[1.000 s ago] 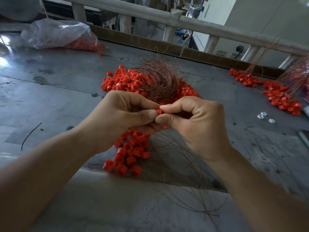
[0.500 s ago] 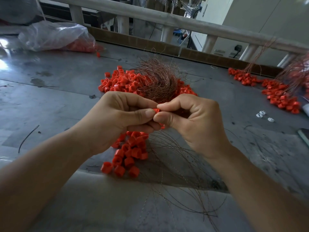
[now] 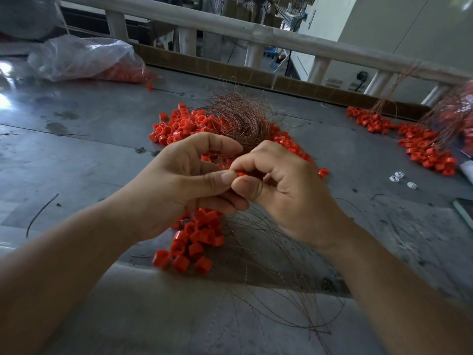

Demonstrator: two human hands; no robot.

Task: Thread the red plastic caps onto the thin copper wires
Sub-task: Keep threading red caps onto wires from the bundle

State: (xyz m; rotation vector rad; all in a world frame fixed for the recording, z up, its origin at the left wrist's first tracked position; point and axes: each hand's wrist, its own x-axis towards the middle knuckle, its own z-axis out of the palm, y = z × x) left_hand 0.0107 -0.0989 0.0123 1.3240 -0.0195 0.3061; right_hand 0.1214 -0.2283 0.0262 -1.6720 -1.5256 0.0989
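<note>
Head view. My right hand [image 3: 289,190] pinches one cap [image 3: 240,173] between thumb and index tip, held above the surface [image 3: 76,155], over the gap between the far cap pile [image 3: 179,124] and the near caps [image 3: 197,237]. My left hand [image 3: 184,185] is curled, its thumb tip butted against the cap's end. Whether a wire is pinched under that thumb I cannot tell; it is too thin to see.

Change from half a second ago: my left index has lifted off the pinch and now arches clear above it. The cap has not moved from my right fingertips.

Reading: probably a regrip to feed the wire end in, so this cap does not look threaded yet. The wire bundle [image 3: 240,121] lies behind my hands, and loose wires [image 3: 268,265] fan towards me.
</note>
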